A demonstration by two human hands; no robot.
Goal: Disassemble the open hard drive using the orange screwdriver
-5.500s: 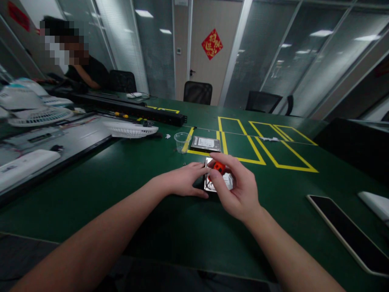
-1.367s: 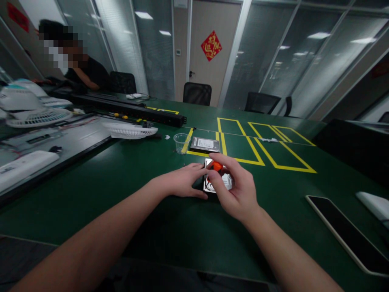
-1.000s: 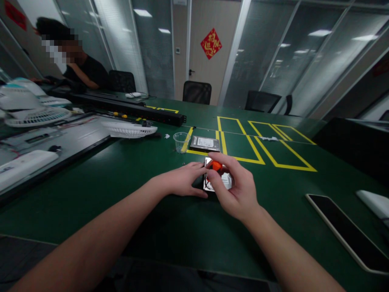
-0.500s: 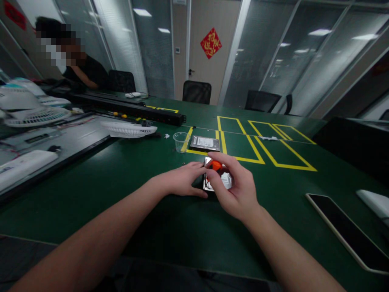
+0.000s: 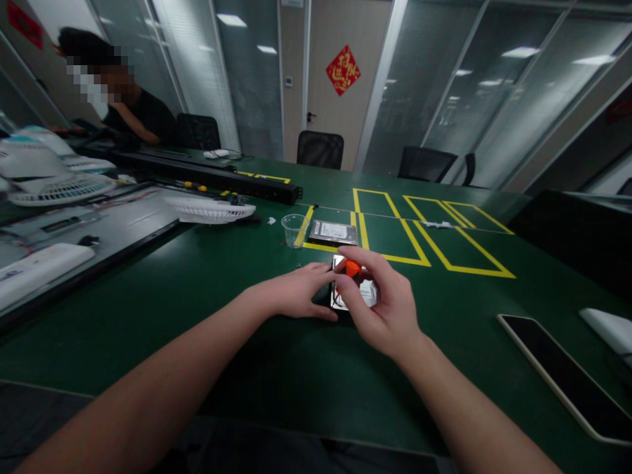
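Note:
A silver hard drive lies on the green table in front of me, partly hidden under my hands. My right hand is closed on an orange-handled screwdriver, held upright over the drive; its tip is hidden. My left hand rests at the drive's left edge, fingers and thumb spread around that side, steadying contact with it. Just beyond, a second hard drive lies label up inside a yellow tape outline. Left of it stands a clear plastic cup.
A phone and a white object lie at the right. Fan parts, a metal panel and a long black bar occupy the left. A person sits at the far left. Chairs stand behind the table.
Both hands and the screwdriver look nearly unmoved. The person at the far left has shifted slightly, and a hand shows there near the table.

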